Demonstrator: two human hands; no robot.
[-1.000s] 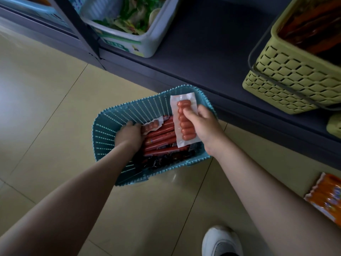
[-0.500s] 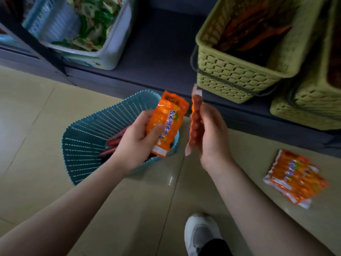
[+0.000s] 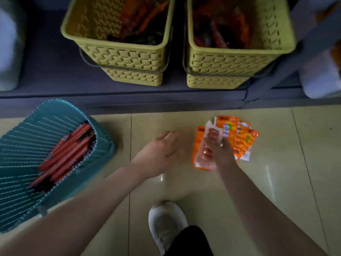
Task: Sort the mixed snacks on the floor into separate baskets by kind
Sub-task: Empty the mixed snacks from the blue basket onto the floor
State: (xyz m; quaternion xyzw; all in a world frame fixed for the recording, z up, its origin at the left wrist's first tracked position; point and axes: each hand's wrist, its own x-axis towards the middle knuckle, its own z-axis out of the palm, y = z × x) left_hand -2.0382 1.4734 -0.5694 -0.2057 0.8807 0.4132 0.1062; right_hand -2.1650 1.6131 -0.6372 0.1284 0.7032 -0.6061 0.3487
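Right hand (image 3: 216,154): fingers curled round one clear pack (image 3: 207,145) of small pinkish sausages, held over the floor, just above the orange packs; the pack runs lengthwise away from the wrist, its white top edge farthest out.
Left hand (image 3: 162,152): holds nothing; fingers loosely extended, palm turned down and inward, hovering over the bare floor (image 3: 276,172) between the teal basket and the right hand; forearm comes in from lower left.
Orange packs (image 3: 241,139): lying on the floor under and beyond the right hand, overlapping in a fan; at least three, exact count unclear because the hand and clear pack cover part of them.
Teal basket (image 3: 27,145): one, on the floor at left, tilted so its open side faces right; several long red sausage sticks (image 3: 68,154) lie inside with dark wrappers below them; count blurred.
Yellow baskets: two, side by side on the dark shelf (image 3: 46,61) beyond the floor edge. The left one (image 3: 121,56) holds orange and dark packets; the right one (image 3: 227,63) holds reddish and orange packets. Each has a wire handle folded down on its front.
White objects: blurred shapes at far left and far right of the shelf; cannot tell what they are.
Shoe (image 3: 167,224): one white shoe at bottom centre, dark trouser leg beside it.
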